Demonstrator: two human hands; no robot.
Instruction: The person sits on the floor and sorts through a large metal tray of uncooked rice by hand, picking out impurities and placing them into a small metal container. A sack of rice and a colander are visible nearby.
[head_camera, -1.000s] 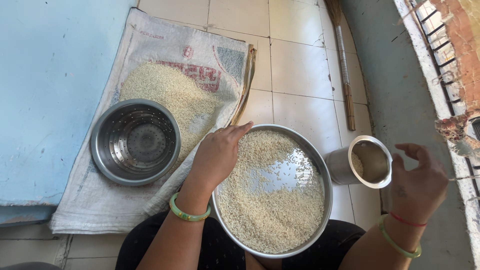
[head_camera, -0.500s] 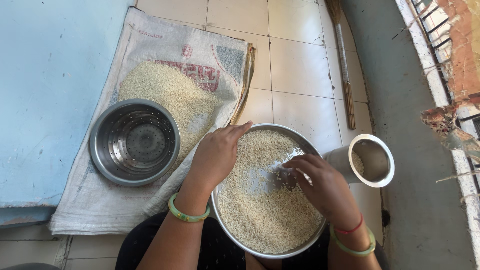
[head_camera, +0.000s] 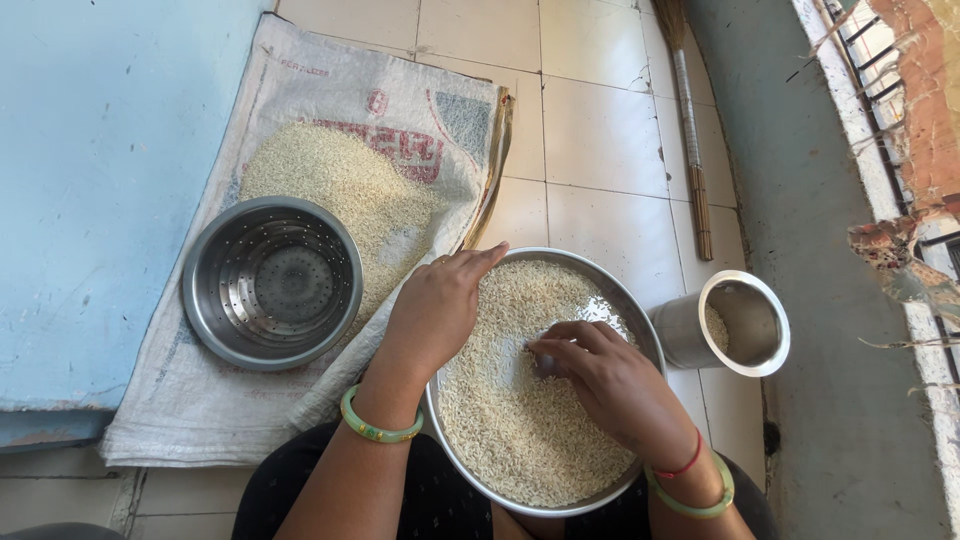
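A round steel plate full of rice grains rests on my lap. My left hand grips the plate's left rim, thumb over the edge. My right hand lies on the rice in the middle of the plate, fingertips bent down and touching the grains near a bare patch of steel. Both wrists wear green bangles; the right one also has a red thread.
A steel tumbler with a little rice stands right of the plate. A perforated steel bowl sits on a white woven sack beside a heap of rice. A broom lies along the grey wall; blue wall at left.
My right hand came down from the air at the far right onto the plate, then slid leftward across the rice. My left hand stayed on the rim.
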